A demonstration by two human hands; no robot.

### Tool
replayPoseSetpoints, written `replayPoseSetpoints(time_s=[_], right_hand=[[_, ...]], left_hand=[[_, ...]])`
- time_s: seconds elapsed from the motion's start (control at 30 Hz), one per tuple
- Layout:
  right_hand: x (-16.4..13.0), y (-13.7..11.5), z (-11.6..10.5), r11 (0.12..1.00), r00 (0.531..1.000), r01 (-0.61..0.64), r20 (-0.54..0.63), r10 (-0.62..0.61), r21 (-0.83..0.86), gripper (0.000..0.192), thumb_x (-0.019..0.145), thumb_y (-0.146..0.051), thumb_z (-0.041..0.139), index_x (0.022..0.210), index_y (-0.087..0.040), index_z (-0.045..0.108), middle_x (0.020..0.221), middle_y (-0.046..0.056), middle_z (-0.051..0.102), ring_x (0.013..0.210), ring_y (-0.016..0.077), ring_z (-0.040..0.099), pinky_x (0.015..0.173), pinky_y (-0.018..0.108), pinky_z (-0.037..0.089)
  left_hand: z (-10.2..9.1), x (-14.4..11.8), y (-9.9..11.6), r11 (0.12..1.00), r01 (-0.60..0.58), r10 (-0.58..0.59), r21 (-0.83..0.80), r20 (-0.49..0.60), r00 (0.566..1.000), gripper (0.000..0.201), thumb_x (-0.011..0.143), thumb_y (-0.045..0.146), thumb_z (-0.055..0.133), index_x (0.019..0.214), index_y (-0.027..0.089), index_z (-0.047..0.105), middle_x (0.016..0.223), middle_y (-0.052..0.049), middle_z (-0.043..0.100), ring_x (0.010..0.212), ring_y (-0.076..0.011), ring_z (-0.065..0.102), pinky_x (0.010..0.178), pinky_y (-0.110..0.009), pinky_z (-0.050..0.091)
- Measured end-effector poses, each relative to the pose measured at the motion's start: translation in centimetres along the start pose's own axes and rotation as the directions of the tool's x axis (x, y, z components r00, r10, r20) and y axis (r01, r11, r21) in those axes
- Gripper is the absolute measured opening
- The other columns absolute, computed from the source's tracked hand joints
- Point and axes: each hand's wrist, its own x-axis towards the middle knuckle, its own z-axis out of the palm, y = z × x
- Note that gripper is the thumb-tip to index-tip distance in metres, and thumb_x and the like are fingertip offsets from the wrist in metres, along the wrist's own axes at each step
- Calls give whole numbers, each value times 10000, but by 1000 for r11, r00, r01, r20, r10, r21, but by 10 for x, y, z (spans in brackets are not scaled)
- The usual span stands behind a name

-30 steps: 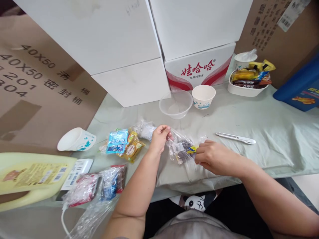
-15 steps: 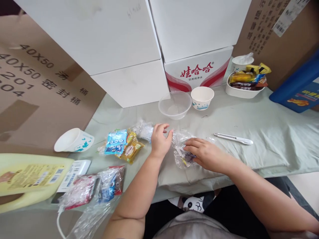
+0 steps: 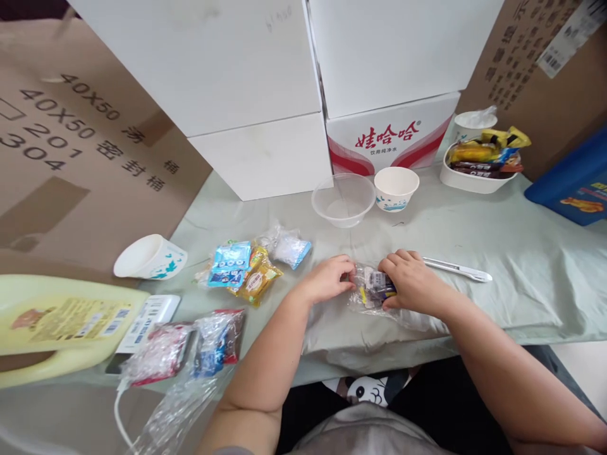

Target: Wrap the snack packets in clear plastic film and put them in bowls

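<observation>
Clear plastic bag of small snack packets (image 3: pixel 373 289) sits on the table (image 3: pixel 497 253) near its front edge, centre of view, pinched from both sides. Left hand (image 3: pixel 329 279) grips the bag's left end, fingers curled closed on the plastic. Right hand (image 3: pixel 413 282) clamps the right end, fingers wrapped over the top, thumb underneath. Packets inside show white, yellow and dark labels; print too small to read. Table is covered in pale green cloth, wrinkled under the hands. White pen-like tool (image 3: pixel 458 270) lies just behind the right hand, apart from it. Further back: clear plastic bowl (image 3: pixel 344 200) and a white paper bowl (image 3: pixel 396 188) side by side, nearly touching. Behind them a red-and-white printed carton (image 3: pixel 393 142) with white boxes (image 3: pixel 227 82) stacked beside and on top. Far right back: white tray of snack bars (image 3: pixel 481 172) with a white cup (image 3: pixel 474 123) behind it, blue box (image 3: pixel 571 183) at the edge. Left of the hands: blue and yellow snack packets (image 3: pixel 241 273) next to a small clear bag (image 3: pixel 287 245). Further left a paper bowl tipped on its side (image 3: pixel 149 258). Front left: yellow jug (image 3: pixel 57 328) lying down, white labelled device (image 3: pixel 149 314) against it, two more bagged snack bundles (image 3: pixel 190 347). Brown cardboard (image 3: pixel 71 158) leans at left.
</observation>
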Motion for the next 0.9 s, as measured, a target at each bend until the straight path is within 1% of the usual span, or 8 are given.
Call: replayPoseSetpoints(time_s=[0.2,0.33,0.43,0.53,0.6,0.67,0.8,0.9], right_hand=[[-3,18,-4,994,998,-50,37,47,98,303,690,-311,789,868,-191,575,823,41,656,879,246,598,890,373,379],[-6,24,-9,980,990,-126,75,116,153,291,724,-280,746,970,-193,617,895,50,673,899,247,616,862,377,398],[-5,26,-10,970,999,-53,8,53,238,365,733,-207,731,1091,-226,655,991,54,691,993,252,614,924,413,390],[-1,30,-6,924,982,75,-188,-3,375,276,733,-177,722,1005,-220,709,977,66,705,1028,256,609,963,437,401],[4,35,-2,823,953,167,-303,7,544,201,723,-218,743,924,-224,728,963,67,719,1076,261,608,974,434,426],[7,39,4,668,941,205,-331,66,715,181,692,-294,784,857,-235,739,935,62,731,1125,271,603,975,431,448],[11,43,12,359,932,82,-200,303,930,241,639,-407,821,746,-215,721,882,60,730,1021,267,647,873,412,498],[10,45,13,257,900,30,-138,413,966,308,589,-432,849,737,-206,703,828,40,717,832,219,663,787,380,514]], left_hand=[[-10,-3,1,990,-40,45,-133,35,998,131,735,179,635,648,189,538,1055,-50,643,868,-178,608,736,-285,453],[-22,-9,0,963,-51,49,-263,-14,999,149,718,196,598,630,192,477,1137,-56,643,925,-186,593,682,-256,427],[-23,-10,-1,972,33,-32,-231,9,999,136,679,184,567,605,197,454,893,-22,654,753,-154,555,606,-239,375],[-19,-8,-1,975,160,-157,-156,29,987,136,651,181,537,582,208,423,590,43,483,570,-123,420,532,-235,287],[-18,-7,0,973,180,-175,-145,49,983,151,645,187,535,581,210,400,562,57,427,557,-118,395,524,-234,271],[-20,-7,1,972,184,-171,-146,100,980,155,648,194,539,597,208,393,581,60,434,565,-115,403,529,-232,279],[-24,-8,-1,972,231,-219,-48,180,959,116,647,176,531,625,204,420,616,52,474,593,-120,441,550,-240,289],[-25,-8,-4,972,236,-233,6,186,955,115,642,168,536,628,203,427,631,45,493,607,-126,458,564,-248,292]])
